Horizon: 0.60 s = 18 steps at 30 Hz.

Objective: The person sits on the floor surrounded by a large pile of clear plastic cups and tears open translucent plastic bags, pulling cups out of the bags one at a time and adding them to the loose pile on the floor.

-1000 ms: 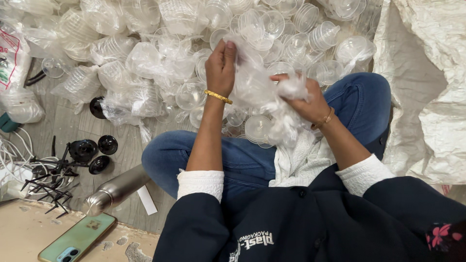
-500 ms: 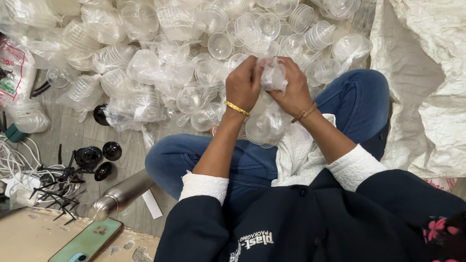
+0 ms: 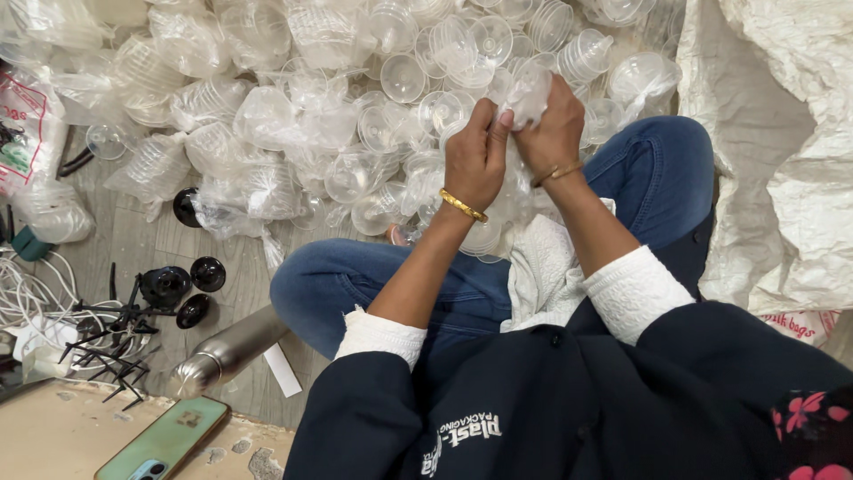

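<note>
This looks like a small packing workroom run on the floor (image 3: 169,244), not a home living space. A heap of clear plastic cups (image 3: 400,80), many bundled in thin plastic bags (image 3: 258,116), covers the grey planks. A big white woven sack (image 3: 773,178) lies beside it. Black lids (image 3: 191,284), white cables (image 3: 27,302), a steel bottle (image 3: 227,351) and a phone (image 3: 164,440) lie nearby.

Dark jacket, white knit cuffs, blue jeans, seemingly gold bangles.

cups (image 3: 404,78): clear glossy plastic | bottle (image 3: 227,351): brushed metal | sack (image 3: 782,178): woven, matt white
</note>
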Available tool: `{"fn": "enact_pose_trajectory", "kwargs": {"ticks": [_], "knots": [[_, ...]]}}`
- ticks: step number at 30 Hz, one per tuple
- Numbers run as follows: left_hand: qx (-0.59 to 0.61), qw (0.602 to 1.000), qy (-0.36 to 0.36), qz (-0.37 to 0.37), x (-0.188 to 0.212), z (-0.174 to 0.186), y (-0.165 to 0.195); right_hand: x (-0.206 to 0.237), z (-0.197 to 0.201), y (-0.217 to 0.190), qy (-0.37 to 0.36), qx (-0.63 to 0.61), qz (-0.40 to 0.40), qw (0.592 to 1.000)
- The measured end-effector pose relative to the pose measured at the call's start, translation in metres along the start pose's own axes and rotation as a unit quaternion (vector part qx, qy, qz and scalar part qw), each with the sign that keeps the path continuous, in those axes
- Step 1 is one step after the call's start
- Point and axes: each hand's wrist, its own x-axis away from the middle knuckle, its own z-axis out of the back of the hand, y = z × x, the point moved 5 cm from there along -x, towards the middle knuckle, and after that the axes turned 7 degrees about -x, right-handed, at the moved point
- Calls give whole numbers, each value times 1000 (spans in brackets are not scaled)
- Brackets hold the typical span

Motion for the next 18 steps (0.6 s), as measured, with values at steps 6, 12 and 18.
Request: {"fn": "enact_pose_trajectory", "kwargs": {"ticks": [6, 12, 18], "knots": [[49, 996, -47, 58, 2, -5, -5, -8, -13, 46, 16, 22, -88, 996], [66, 989, -127, 48, 12, -8, -8, -20, -18, 83, 60, 95, -42, 993], [-1, 997, -71, 36, 8, 3, -29, -32, 33, 131, 29, 103, -174, 979]]}}
